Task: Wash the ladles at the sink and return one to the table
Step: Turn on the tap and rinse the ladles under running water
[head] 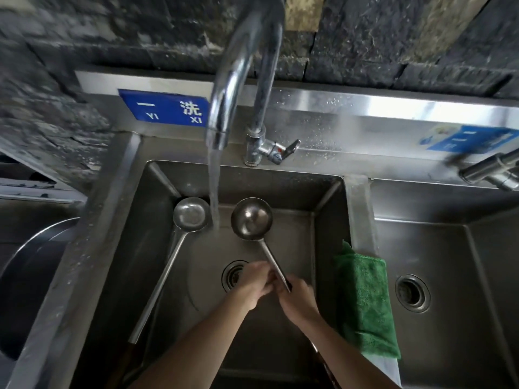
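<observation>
Two steel ladles are in the left sink basin (157,192). One ladle (189,215) leans against the basin's left wall, bowl up, its long handle running down to the front left. The other ladle (251,218) has its bowl just right of the running water stream (214,192). My right hand (297,300) grips its handle low down. My left hand (254,282) closes around the same handle just above, fingers touching the right hand. The faucet (238,66) arches over the basin, water flowing between the two bowls.
A green cloth (365,301) hangs over the divider between the left basin and the right basin (449,248). The left drain (233,275) sits behind my left hand. A tap lever (283,150) stands behind the basin. A large metal pot (31,276) lies at far left.
</observation>
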Available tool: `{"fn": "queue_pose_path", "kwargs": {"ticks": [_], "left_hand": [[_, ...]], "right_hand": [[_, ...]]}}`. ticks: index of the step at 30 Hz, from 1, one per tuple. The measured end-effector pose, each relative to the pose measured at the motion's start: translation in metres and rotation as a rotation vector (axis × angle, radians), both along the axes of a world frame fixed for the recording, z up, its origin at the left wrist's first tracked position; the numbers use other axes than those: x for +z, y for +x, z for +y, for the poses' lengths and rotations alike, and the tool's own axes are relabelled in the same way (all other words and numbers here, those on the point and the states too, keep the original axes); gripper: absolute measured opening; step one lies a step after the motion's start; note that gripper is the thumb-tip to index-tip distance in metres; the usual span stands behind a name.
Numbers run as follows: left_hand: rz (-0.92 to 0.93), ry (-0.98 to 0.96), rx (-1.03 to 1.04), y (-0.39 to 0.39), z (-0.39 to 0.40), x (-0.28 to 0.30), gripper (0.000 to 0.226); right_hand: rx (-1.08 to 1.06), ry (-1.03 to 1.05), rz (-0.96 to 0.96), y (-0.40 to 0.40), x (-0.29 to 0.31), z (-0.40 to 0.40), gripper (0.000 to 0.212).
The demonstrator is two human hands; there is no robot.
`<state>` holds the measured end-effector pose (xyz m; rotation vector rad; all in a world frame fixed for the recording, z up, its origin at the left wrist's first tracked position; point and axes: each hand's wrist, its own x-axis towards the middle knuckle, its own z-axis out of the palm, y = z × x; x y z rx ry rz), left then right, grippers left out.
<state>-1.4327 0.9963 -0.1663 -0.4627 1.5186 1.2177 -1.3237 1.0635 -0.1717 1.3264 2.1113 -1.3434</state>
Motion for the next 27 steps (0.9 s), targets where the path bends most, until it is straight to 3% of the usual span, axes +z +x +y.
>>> {"fn": "queue_pose_path", "kwargs": {"ticks": [9, 13, 21, 27], "left_hand": [[0.002, 0.136, 0.404, -0.071, -0.058, 0.053, 0.019], [0.072, 0.184, 0.384, -0.094, -0.072, 0.082, 0.011], [0.230, 0.179, 0.399, -0.131, -0.073, 0.124, 0.019], [0.335, 0.141, 0.513, -0.149, -0.071, 0.141, 0.011]], "right_hand": [[0.218, 0.131, 0.168, -0.066, 0.063, -0.030, 0.015], [0.269, 0.163, 0.256, -0.095, 0.090, -0.036, 0.021], [0.309, 0.173, 0.375, -0.145, 0.123, -0.036, 0.024], [0.336, 0.151, 0.386, -0.166, 0.126, -0.038, 0.029]]}}
